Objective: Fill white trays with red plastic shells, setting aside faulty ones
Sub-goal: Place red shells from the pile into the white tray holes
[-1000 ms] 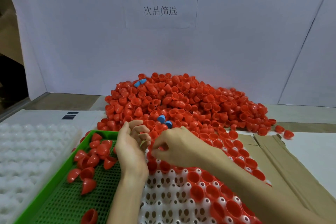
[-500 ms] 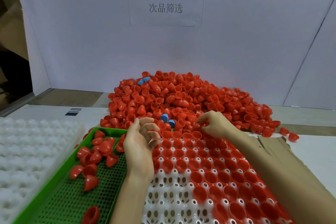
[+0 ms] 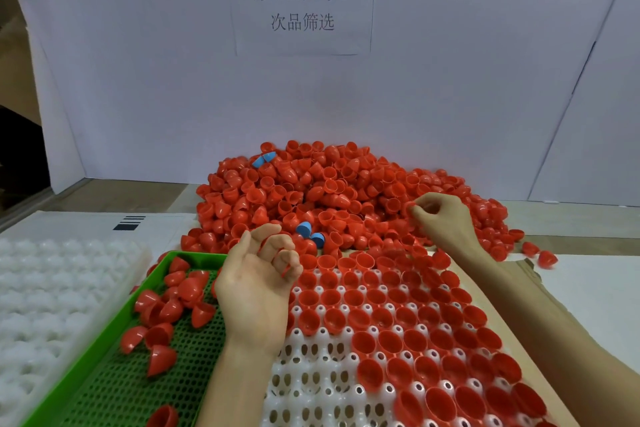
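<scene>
The right grip [image 3: 443, 218] is at the right edge of the pile [image 3: 311, 191], fingers curled, thumb and forefinger pinching a red shell [image 3: 412, 209] that sits among the others. The left grip [image 3: 256, 284] hovers palm up over the seam between the green tray [image 3: 194, 255] and the tray [image 3: 311, 374], fingers curled in over the palm; thin slivers of red show between them, but I cannot tell whether it holds anything. The tray lies on cardboard [image 3: 519, 288] in front of the pile, its far rows and right side filled with shells mouth up, its near-left pockets bare. A loose scatter of red shells lies in the green tray. Two blue shells [image 3: 310, 235] sit at the pile's near edge, just beyond the left fingertips. Spare trays [image 3: 52, 288] are stacked on the bench [image 3: 588, 281] at far left
</scene>
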